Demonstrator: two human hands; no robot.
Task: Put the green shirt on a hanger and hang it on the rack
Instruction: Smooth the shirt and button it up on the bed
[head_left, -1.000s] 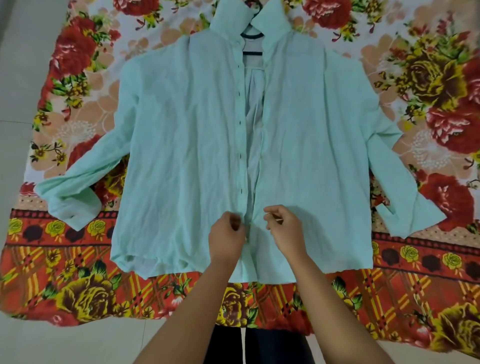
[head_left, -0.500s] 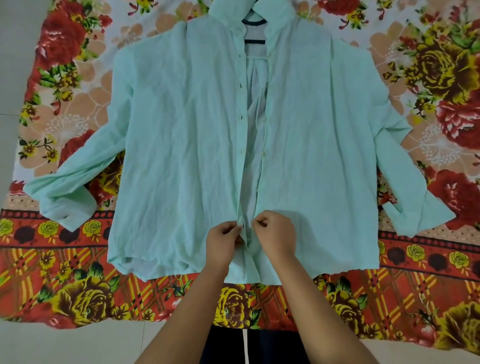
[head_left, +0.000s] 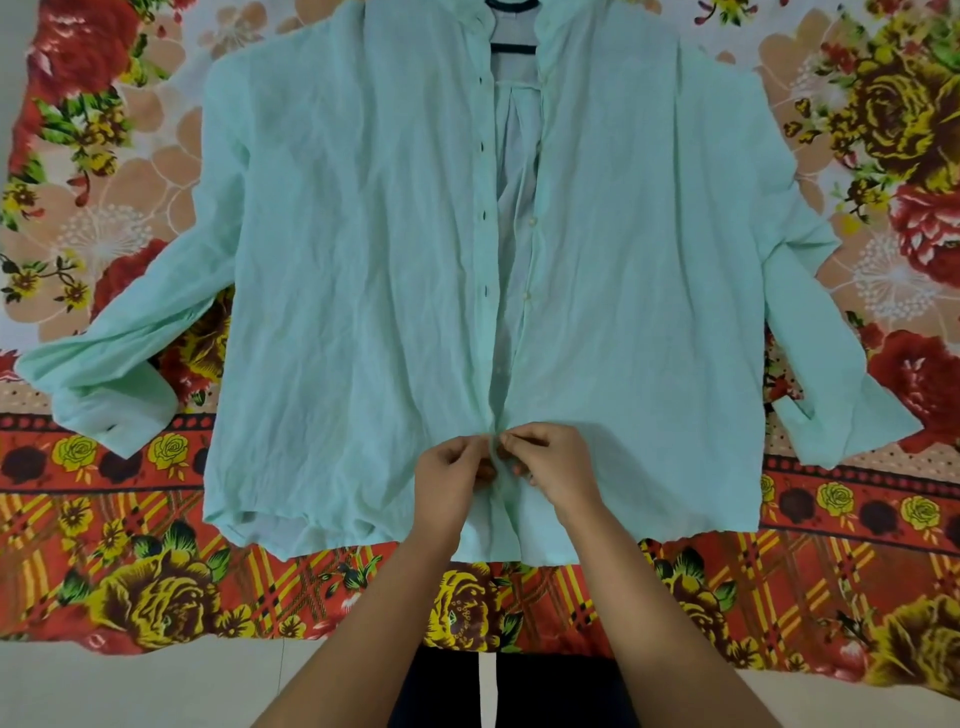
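Your shirt (head_left: 363, 291), a thin, crinkled mint-green weave, lies flat and face up across the middle of the sheet (head_left: 114, 587), sleeves spread wide to either side with the cuffs folded back. The front placket stands unbuttoned from collar to near the hem, showing a line of small dark buttonholes down one edge, pale round buttons down the other, and the paler inside back panel between them. At the neck, the dark bar of a hanger (head_left: 513, 48) shows inside the open collar; the rest of it is covered by cloth or cut off by the frame.

Your left hand (head_left: 451, 480) and right hand (head_left: 551, 465) meet low on the placket, knuckles almost touching, fingers curled tight and pinching the two front edges together. Whether a button is caught between them cannot be told.

The sheet beneath is a busy floral print: red and yellow roses, peach blossoms, an orange plaid border. It rests on pale, smooth floor (head_left: 104, 691).
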